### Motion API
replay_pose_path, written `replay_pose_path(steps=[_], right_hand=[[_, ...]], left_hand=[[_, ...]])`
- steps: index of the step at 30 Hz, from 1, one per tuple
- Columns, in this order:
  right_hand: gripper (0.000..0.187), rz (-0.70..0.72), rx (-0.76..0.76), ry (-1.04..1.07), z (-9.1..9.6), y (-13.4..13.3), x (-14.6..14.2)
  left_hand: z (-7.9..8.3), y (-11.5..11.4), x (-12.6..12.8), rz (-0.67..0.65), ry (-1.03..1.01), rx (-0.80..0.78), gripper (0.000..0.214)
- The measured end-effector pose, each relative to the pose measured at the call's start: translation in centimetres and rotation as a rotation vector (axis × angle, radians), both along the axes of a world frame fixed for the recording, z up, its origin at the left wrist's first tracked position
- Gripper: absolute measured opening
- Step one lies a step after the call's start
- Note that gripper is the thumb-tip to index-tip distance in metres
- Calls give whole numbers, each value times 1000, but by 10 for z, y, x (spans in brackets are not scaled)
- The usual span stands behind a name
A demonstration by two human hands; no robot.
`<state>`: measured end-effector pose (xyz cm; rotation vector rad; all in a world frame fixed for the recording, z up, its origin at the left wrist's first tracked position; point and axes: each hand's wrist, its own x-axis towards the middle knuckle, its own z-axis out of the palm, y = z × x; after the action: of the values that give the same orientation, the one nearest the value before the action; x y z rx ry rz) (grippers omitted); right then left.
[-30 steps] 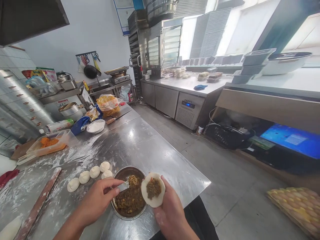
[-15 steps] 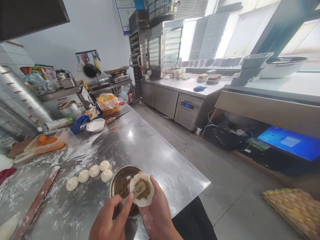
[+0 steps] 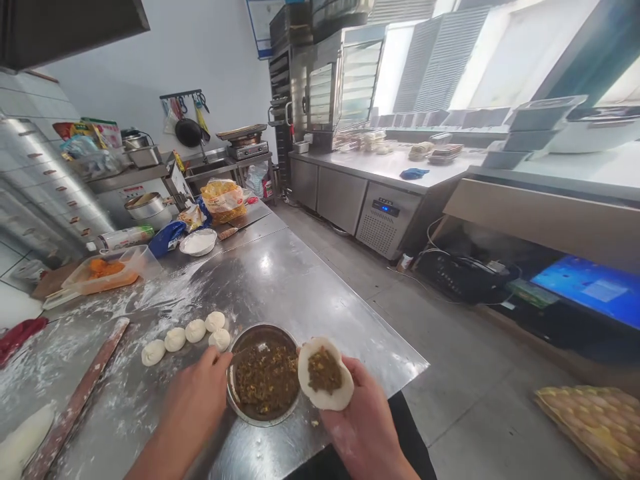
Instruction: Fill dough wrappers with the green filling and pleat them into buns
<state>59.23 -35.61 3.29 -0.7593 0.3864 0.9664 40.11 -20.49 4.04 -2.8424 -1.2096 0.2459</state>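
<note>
My right hand (image 3: 363,417) cups a round dough wrapper (image 3: 336,399) on its palm, right of the bowl. A mound of brown, chopped filling (image 3: 324,371) lies in the wrapper's middle, and its edge is unfolded. At the left rim of the steel bowl (image 3: 263,424), my left hand (image 3: 207,383) is closed round a spoon, whose far end reaches into the bowl and is mostly hidden. More of the same filling covers the bowl's bottom. Several pleated buns (image 3: 195,330) sit in a row just beyond my left hand.
A floury rolling pin (image 3: 83,393) lies at left, beside a lump of dough (image 3: 25,437). Farther back on the steel table (image 3: 320,293) are a plastic tub of orange food (image 3: 107,270) and a bowl of white powder (image 3: 199,243). An egg tray (image 3: 590,427) stands low at right.
My left hand has drawn the spoon off the wrapper and moved left to the bowl. My right hand has shifted right with the filled wrapper, uncovering the bowl.
</note>
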Motion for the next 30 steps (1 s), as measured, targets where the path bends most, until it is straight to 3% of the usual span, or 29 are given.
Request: replay_pose_path(steps=[6, 15, 19, 24, 30], right_hand=[[28, 54, 0, 133, -13, -6, 0], [20, 65, -44, 108, -26, -15, -8], [10, 44, -61, 101, -22, -15, -6], [12, 1, -51, 94, -8, -8, -3], [11, 10, -22, 111, 3, 14, -11]], left_hand=[[-3, 13, 31, -76, 61, -131, 33], [10, 32, 23, -89, -157, -533, 32], [2, 45, 17, -26, -258, -738, 29], [-6, 51, 7, 96, -341, -909, 46], [8, 45, 5, 141, -408, -885, 51]])
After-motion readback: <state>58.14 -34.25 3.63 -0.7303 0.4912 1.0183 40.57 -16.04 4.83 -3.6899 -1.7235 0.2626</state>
